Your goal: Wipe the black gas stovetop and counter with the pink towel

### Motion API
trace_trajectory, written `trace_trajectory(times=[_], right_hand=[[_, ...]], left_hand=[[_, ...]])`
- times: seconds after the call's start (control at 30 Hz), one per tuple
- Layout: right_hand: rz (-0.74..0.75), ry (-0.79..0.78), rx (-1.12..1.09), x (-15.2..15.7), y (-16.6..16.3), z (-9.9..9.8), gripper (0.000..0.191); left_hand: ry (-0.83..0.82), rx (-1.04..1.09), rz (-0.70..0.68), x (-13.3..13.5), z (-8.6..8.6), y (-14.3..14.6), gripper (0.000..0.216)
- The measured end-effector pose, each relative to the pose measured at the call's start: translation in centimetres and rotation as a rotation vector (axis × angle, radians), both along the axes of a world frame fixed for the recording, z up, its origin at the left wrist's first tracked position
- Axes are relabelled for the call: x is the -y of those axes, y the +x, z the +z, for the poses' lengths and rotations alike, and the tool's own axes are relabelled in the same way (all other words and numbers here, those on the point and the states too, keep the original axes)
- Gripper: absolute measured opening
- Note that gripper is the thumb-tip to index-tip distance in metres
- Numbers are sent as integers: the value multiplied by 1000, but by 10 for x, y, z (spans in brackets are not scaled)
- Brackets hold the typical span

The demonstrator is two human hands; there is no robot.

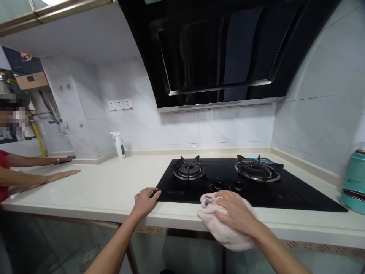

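My right hand (235, 213) grips a bunched white cloth (230, 239) at the front edge of the black gas cooktop (188, 195). Part of the cloth hangs over the counter's front edge. A small dark purplish patch shows on it near my fingers. At the cooktop's front left corner, my left hand (145, 201) rests on the counter, thumb apart from the fingers and partly bent. A dark spot shows between them; I cannot make out what it is. Two control knobs (218, 183) stand just beyond the cloth. Behind them are the left burner (189, 170) and right burner (256, 170).
A white spray bottle (119, 145) stands by the back wall. At the right end is a teal canister (354, 180). A black range hood (222, 57) slopes overhead. Another person's hands (62, 176) lie on the white counter (114, 186) at the left.
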State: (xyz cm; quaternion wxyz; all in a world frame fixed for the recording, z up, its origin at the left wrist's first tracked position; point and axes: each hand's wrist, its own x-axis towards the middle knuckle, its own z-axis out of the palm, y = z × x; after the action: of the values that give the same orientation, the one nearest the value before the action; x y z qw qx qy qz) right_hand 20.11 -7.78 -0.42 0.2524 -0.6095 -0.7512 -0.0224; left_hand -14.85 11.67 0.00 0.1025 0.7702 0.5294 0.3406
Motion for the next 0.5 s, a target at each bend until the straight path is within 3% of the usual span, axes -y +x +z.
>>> trace_trajectory(times=[0.33, 0.5], right_hand=[[-335, -13, 106, 39, 95, -27, 39], [-345, -43, 153, 44, 113, -35, 38]], left_hand=[[16, -6, -48, 9, -2, 1, 42], [-11, 32, -82, 12, -2, 2, 43]])
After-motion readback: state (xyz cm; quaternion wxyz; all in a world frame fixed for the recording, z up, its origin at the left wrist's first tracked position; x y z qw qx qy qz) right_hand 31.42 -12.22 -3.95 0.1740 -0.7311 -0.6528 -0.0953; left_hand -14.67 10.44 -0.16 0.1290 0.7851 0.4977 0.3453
